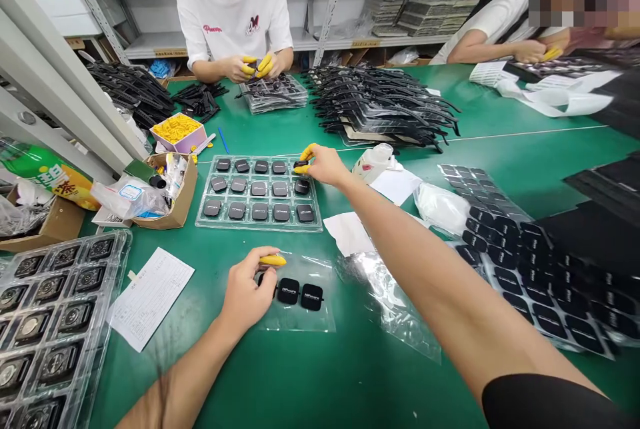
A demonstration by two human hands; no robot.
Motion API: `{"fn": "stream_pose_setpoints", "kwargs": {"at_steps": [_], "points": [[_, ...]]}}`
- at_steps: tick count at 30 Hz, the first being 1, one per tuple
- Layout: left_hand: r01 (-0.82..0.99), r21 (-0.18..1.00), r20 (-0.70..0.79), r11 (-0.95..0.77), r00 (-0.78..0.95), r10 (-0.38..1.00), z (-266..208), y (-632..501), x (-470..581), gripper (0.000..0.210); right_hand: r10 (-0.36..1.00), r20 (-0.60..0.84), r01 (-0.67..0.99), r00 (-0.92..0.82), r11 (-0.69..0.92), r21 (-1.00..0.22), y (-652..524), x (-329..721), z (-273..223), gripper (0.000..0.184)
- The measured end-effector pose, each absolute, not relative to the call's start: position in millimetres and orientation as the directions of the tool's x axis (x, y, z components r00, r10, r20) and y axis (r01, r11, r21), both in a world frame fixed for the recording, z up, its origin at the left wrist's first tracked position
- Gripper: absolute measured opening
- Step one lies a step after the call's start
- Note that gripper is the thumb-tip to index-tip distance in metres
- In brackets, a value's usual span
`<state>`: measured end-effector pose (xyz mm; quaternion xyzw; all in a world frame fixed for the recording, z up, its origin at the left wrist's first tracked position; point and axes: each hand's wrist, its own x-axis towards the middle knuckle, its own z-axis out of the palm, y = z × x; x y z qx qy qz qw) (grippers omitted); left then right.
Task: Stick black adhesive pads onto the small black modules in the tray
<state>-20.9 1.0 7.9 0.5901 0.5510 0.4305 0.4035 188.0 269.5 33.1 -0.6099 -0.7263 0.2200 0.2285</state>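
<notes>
A: Head view. State of the right hand [323, 164]?

B: At the far right corner of a clear tray [257, 226], left of centre. Yellow-covered thumb and finger closed on a small dark block [301, 164]; cannot tell whether it is clear of its cell.

A: Contents of that tray otherwise?

B: Three rows of five cells. Printed dark blocks [259, 188] in the others, a few askew.

A: Left hand [250, 290]?

B: Nearer, over the left end of a clear film [305, 320]. Fingers curled, thumb close to the yellow-covered forefinger. Two black squares [312, 297] show whole on the film, a third partly under the hand. Cannot tell whether anything is pinched.

A: Other containers?

B: Near left, a larger clear tray [119, 246] holding black pieces with round centres [33, 328]. Beyond it, a cardboard box [186, 196] with plastic bags [123, 197] spilling over its left side. Farther, a pink box [185, 144] heaped with yellow finger covers [176, 128].

A: Right side?

B: Overlapping sheets of black squares [505, 256].

A: Far side?

B: Stacked clear trays [277, 106] before a person [233, 22].
</notes>
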Motion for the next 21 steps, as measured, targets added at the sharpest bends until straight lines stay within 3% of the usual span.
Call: {"fn": "stream_pose_setpoints", "kwargs": {"at_steps": [3,5,8,10,12,18,21], "points": [[0.360,0.932,0.039,-0.051,0.042,0.998,9.2,1.2,-19.3,0.031,0.986,0.085,0.602,-0.146,0.157,-0.783,229.2,188.0,38.0,0.032],[0.402,0.914,0.036,-0.049,0.041,0.999,8.6,1.1,-17.7,0.033,0.990,0.051,0.299,-0.135,0.090,-0.950,182.8,185.5,40.7,0.036],[0.425,0.904,0.036,-0.046,0.030,0.999,7.1,1.1,-16.7,0.050,0.993,-0.102,0.022,-0.060,-0.100,-0.995,99.2,176.9,37.8,0.040],[0.437,0.898,0.040,-0.056,0.045,0.998,6.5,1.3,-17.3,0.071,0.962,-0.254,-0.011,-0.104,-0.256,-0.967,51.4,168.5,30.5,0.043],[0.464,0.881,0.067,-0.096,0.077,0.995,6.8,1.6,-18.2,0.080,0.956,-0.253,-0.026,-0.146,-0.259,-0.965,21.0,159.8,21.4,0.037],[0.529,0.820,0.162,-0.220,0.155,0.975,11.9,3.2,-17.5,0.043,0.997,-0.048,0.102,-0.057,-0.042,-0.994,11.7,150.9,6.0,0.013],[0.528,0.824,0.146,-0.205,0.152,0.978,12.3,3.7,-17.1,0.041,0.999,-0.037,0.058,-0.037,-0.035,-0.998,10.7,149.0,2.4,0.010]]}}
